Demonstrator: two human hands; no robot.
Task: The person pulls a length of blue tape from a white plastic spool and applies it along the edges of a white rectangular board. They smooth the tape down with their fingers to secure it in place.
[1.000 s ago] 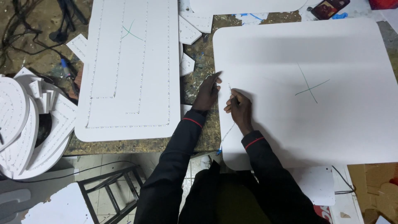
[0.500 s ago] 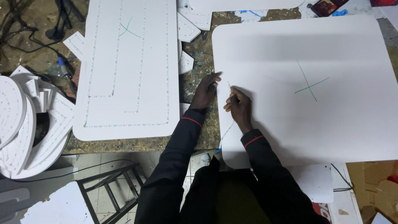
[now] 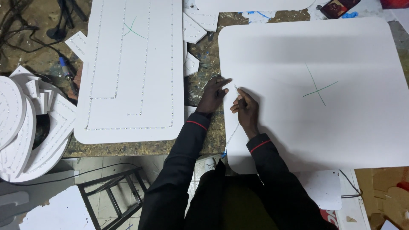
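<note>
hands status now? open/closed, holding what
Left hand: open, fingers flat on the left edge of the large white board, holding nothing.
Right hand: closed around a thin pen-like tool, tip on the board.

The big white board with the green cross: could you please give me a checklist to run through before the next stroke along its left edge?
1. Right hand grips the thin tool: ok.
2. Left hand steadies the white board at its left edge: ok.
3. Board lies flat on the workbench: ok.
4. Tool tip on the intended line: cannot tell, too small.
5. Green cross uncovered by either hand: ok.
</note>
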